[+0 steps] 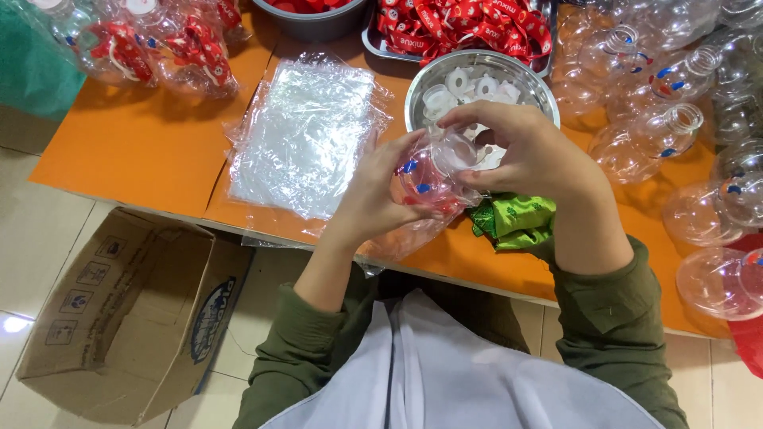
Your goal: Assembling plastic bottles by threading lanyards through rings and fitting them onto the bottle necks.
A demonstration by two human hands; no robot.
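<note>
- While the cardboard box (127, 310) sits open on the floor at far left, below the bench (143, 151) edge, I can't see anything inside it.
- Up in the left corner of the bench there's a heap of bagged clear bottles with red straps (151, 48).
- Next over, a flat stack of clear plastic bags (302, 135) lies just left of the hands.
- Left hand (369, 199) is cupped around the clear round bottle (429, 179) from below and the left, fingers wrapped on it.
- That bottle is held just above the near bench edge, mouth end pointing up and right, toward the other hand.
- Right hand (528, 155) comes over the top, fingertips pinched at the bottle's mouth, looks like on a white ring piece, hard to be sure.
- Right behind the hands, a steel bowl (540, 87) holds white ring caps (465, 87).
- Green crumpled wrapper (513, 218) lies under the right wrist.
- Far right: loose empty clear bottles (675, 127) all over.
</note>
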